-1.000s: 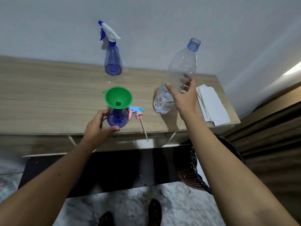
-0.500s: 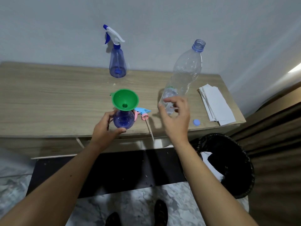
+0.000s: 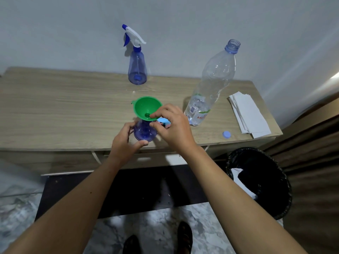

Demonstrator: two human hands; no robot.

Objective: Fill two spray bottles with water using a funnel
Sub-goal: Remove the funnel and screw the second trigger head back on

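My right hand (image 3: 171,125) had left the water bottle (image 3: 211,92) at three o'clock and apparently pinched the funnel (image 3: 145,107); left hand (image 3: 124,142) gripped the spray bottle (image 3: 144,133), filled.

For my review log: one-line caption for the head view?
Left hand steadies open spray bottle; right hand pinches green funnel seated in it.

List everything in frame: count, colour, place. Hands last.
spray bottle with trigger head: 1, blue, table back
open spray bottle: 1, blue, front edge
funnel: 1, green, in open bottle's neck
loose trigger head: 1, blue-pink, behind right hand
water bottle: 1, clear, uncapped, right
cap: 1, blue, right front
paper stack: 1, white, far right
bin: 1, black, floor
table: 1, wood
left hand: grips open bottle
right hand: pinches funnel rim
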